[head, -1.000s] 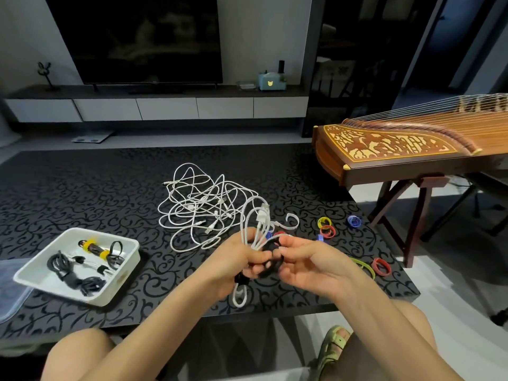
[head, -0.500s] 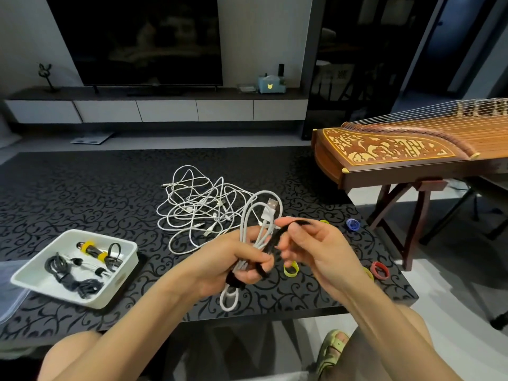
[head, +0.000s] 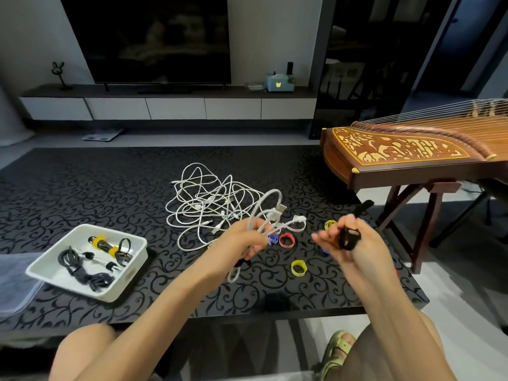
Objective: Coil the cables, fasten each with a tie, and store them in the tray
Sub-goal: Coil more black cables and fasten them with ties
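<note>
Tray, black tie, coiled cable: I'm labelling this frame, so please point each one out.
Tray (head: pixel 134 268): head view, on its right wall.
Black tie (head: pixel 347 237): head view, on the loop held in the right hand (head: pixel 357 251).
Coiled cable (head: pixel 275 213): head view, on its white plug end.

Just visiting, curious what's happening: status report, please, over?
Left hand grips coiled white cable. Right hand pinches black tie, apart from coil. Tangled cables lie beyond, not blocking.

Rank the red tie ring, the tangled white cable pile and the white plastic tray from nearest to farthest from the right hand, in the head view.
1. Red tie ring, on the table just left of the right hand.
2. Tangled white cable pile, mid-table, farther left.
3. White plastic tray, far left.
</note>
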Motion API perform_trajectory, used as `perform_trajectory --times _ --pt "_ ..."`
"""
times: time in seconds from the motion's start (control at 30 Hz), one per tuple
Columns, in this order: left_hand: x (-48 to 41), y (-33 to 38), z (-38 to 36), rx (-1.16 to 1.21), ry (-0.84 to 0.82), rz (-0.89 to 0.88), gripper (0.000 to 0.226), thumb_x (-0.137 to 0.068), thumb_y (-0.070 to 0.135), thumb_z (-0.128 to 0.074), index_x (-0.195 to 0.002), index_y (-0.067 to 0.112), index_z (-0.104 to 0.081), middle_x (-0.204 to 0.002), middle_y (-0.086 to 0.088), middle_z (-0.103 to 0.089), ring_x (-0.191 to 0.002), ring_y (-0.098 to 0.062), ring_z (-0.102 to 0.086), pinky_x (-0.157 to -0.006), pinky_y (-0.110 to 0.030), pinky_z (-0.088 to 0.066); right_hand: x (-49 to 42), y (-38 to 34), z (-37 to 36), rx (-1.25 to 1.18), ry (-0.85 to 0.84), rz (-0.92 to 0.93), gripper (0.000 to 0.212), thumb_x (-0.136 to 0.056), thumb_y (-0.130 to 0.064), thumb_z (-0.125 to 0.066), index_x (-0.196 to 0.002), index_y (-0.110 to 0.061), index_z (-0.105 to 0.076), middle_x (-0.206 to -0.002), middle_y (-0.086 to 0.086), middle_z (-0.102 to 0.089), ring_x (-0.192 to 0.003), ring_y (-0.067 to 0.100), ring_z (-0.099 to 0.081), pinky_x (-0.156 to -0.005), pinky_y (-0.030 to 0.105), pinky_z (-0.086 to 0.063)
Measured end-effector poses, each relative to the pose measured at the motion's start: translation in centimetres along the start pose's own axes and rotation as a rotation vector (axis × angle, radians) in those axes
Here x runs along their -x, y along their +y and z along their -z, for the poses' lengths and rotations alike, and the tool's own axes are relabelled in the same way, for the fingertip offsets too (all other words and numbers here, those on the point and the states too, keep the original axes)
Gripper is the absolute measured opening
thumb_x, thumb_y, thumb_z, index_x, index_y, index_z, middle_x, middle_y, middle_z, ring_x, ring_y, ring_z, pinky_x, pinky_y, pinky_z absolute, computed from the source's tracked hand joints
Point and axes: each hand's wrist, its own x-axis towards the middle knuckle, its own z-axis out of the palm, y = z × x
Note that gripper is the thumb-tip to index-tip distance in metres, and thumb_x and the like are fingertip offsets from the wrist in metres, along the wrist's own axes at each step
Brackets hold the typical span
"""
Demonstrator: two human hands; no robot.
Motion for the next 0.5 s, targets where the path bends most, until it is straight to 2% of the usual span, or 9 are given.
perform_trajectory --times 0.03,0.07,0.13,0.17,0.27,0.33,0.4,0.47,0.5 --pt "0.0 0.0 0.1 0.037 -0.079 0.029 0.035 -0.078 0.037 -0.052 -0.094 0.006 -0.053 -0.057 0.008 -0.048 -0.051 -0.006 -0.040 -0.055 -0.019 -0.035 -0.3 0.2 0.3 0.051 -0.022 -0.022 0.035 -0.101 -0.021 -0.042 -0.071 -0.008 -0.056 -0.055 0.001 -0.048 -0.045 0.013 -0.050 -0.047 0.027 -0.051" --pt "0.1 0.0 0.2 0.054 -0.172 0.059 0.053 -0.083 0.055 -0.042 -0.101 0.007 -0.056 -0.064 0.006 -0.048 -0.056 -0.008 -0.041 -0.060 -0.019 -0.037 -0.7 0.7 0.6 0.183 -0.045 -0.040 0.035 -0.100 -0.022 -0.045 -0.071 -0.011 -0.061 -0.053 -0.002 -0.043 -0.041 0.010 -0.042 -0.039 0.023 -0.042" --pt "0.5 -0.3 0.3 0.091 -0.289 0.096 0.083 -0.081 0.076 -0.014 -0.108 0.015 -0.063 -0.072 0.002 -0.048 -0.063 -0.009 -0.041 -0.064 -0.019 -0.038 -1.1 1.9 0.7 0.433 -0.106 -0.073 0.035 -0.098 -0.024 -0.048 -0.070 -0.018 -0.069 -0.047 -0.005 -0.037 -0.040 0.008 -0.034 -0.037 0.019 -0.029" --pt "0.7 -0.5 0.0 0.108 -0.270 0.108 0.088 -0.080 0.078 -0.009 -0.106 0.017 -0.067 -0.069 0.002 -0.049 -0.060 -0.009 -0.041 -0.061 -0.018 -0.037 -1.3 2.6 0.7 0.463 -0.119 -0.099 0.036 -0.098 -0.023 -0.050 -0.068 -0.016 -0.069 -0.046 -0.005 -0.034 -0.040 0.008 -0.031 -0.038 0.019 -0.024" --pt "1.0 -1.0 -1.4 0.029 -0.008 0.101 0.081 -0.093 0.064 -0.012 -0.086 0.014 -0.076 -0.049 0.002 -0.051 -0.045 -0.009 -0.039 -0.048 -0.017 -0.035 -1.5 4.4 0.2 0.499 -0.129 -0.141 0.031 -0.095 -0.019 -0.053 -0.066 -0.007 -0.056 -0.044 -0.004 -0.031 -0.045 0.012 -0.026 -0.047 0.027 -0.018" --pt "1.2 -1.1 -2.2 0.070 0.093 0.090 0.072 -0.099 0.052 -0.021 -0.074 0.009 -0.074 -0.046 -0.007 -0.051 -0.038 -0.012 -0.037 -0.042 -0.019 -0.031 -1.7 5.2 -0.4 0.484 -0.141 -0.193 0.031 -0.093 -0.019 -0.054 -0.064 -0.012 -0.052 -0.045 -0.004 -0.035 -0.046 0.014 -0.030 -0.045 0.025 -0.022" --pt "1.4 -1.0 -2.3 0.299 0.095 0.105 0.065 -0.096 0.048 -0.030 -0.066 0.010 -0.073 -0.049 -0.016 -0.053 -0.035 -0.013 -0.034 -0.038 -0.019 -0.028 -2.1 5.7 -1.0 0.302 -0.099 -0.353 0.026 -0.095 -0.022 -0.053 -0.071 -0.013 -0.050 -0.055 0.002 -0.039 -0.048 0.015 -0.035 -0.037 0.021 -0.027" --pt "1.6 -0.6 -2.0 0.529 0.026 0.131 0.060 -0.088 0.049 -0.037 -0.065 0.006 -0.072 -0.041 -0.008 -0.048 -0.032 -0.012 -0.031 -0.035 -0.019 -0.026 -2.4 6.1 -1.5 0.077 -0.002 -0.472 0.017 -0.095 -0.019 -0.053 -0.081 -0.010 -0.050 -0.062 0.008 -0.040 -0.046 0.016 -0.038 -0.033 0.017 -0.026" --pt "1.7 -0.6 -1.9 0.564 0.016 0.147 0.058 -0.086 0.049 -0.040 -0.066 0.005 -0.071 -0.041 -0.005 -0.046 -0.032 -0.011 -0.032 -0.034 -0.019 -0.026 -2.3 6.3 -1.6 0.071 0.026 -0.472 0.020 -0.095 -0.018 -0.055 -0.077 -0.009 -0.050 -0.059 0.008 -0.040 -0.040 0.013 -0.037 -0.032 0.016 -0.025"
